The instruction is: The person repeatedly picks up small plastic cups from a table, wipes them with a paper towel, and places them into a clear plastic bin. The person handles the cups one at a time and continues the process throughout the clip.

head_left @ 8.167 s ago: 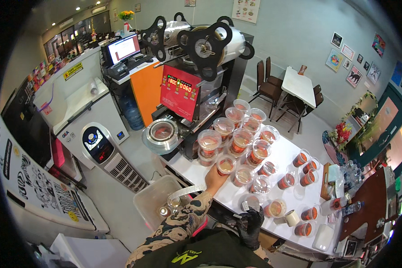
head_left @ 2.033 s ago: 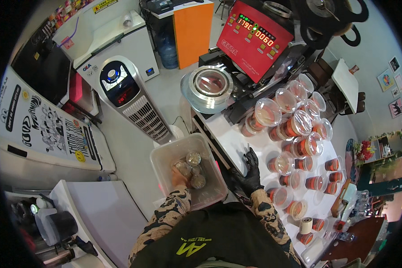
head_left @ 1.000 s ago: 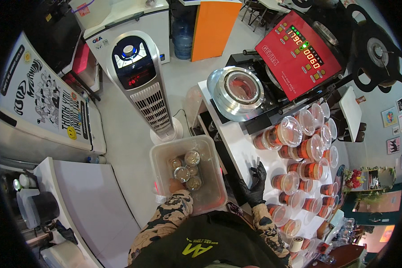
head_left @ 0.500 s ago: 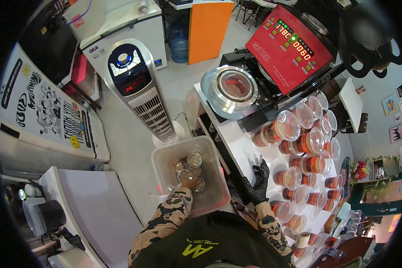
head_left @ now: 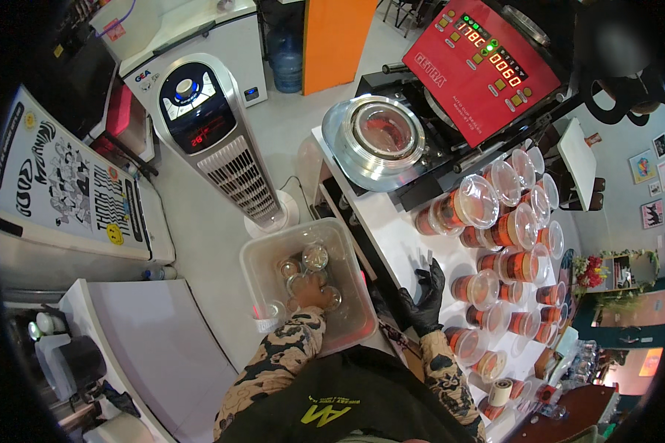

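Note:
My left hand [head_left: 312, 293], bare below a camouflage sleeve, reaches down into a translucent plastic tub [head_left: 250, 258]. Its fingers curl round one of several clear round containers [head_left: 315, 257] lying at the bottom; the hand partly hides the one it grips. My right hand [head_left: 424, 299], in a black glove, hovers by the edge of the white table [head_left: 399, 240] with thumb and fingers apart. A small pale strip [head_left: 429, 258] shows by its fingertips; whether they touch is hard to tell. Right of that hand stand rows of clear lidded cups [head_left: 474, 288] with orange-red and dark layers.
A red cup-sealing machine [head_left: 482, 70] stands at the table's far end, a clear cup [head_left: 386, 131] in its round metal holder. Beyond the tub rises a tower fan [head_left: 233, 170]. A white cabinet [head_left: 151, 317] is at left, a chest freezer [head_left: 192, 66] farther back.
My left hand has shifted slightly among the clear containers in the tub. The whole view has moved a little; my right hand keeps its place by the table edge.

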The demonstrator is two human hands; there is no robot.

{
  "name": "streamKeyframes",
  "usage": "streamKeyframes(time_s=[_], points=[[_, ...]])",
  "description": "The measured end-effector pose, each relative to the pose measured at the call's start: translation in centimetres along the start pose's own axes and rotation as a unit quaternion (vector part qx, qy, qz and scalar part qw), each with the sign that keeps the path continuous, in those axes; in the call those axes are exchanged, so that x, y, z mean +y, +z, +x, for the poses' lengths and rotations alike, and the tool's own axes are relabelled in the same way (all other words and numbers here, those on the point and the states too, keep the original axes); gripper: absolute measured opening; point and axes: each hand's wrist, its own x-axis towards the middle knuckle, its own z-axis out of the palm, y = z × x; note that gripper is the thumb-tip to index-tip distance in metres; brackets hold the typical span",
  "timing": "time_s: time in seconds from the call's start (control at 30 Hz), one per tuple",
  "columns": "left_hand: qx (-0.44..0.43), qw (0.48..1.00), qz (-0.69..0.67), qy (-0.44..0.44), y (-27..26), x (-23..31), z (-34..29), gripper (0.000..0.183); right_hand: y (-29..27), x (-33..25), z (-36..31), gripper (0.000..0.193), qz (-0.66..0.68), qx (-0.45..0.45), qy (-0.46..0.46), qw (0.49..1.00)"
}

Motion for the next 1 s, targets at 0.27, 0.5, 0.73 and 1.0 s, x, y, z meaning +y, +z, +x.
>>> streamKeyframes(time_s=[0.27, 0.5, 0.73, 1.0], points=[[0.029, 0.912, -0.220, -0.344, -2.4, -5.7, 7.7, 0.087, 0.1, -0.8, 0.2, 0.068, -0.023, 0.001, 0.008, 1.000], [0.023, 0.943, -0.230, -0.239, -1.3, -7.6, 7.9, 0.083, 0.0, -0.7, 0.3, 0.055, -0.069, 0.001, 0.019, 0.997], [0.133, 0.937, -0.283, -0.155, 0.6, -8.9, 7.8, 0.078, 0.1, -0.6, 0.1, 0.076, -0.060, 0.001, -0.014, 0.998], [-0.111, 0.993, 0.030, -0.010, -3.2, -3.6, 3.1, 0.075, 0.1, -0.6, 0.2, 0.080, -0.057, -0.002, -0.039, 0.998]])
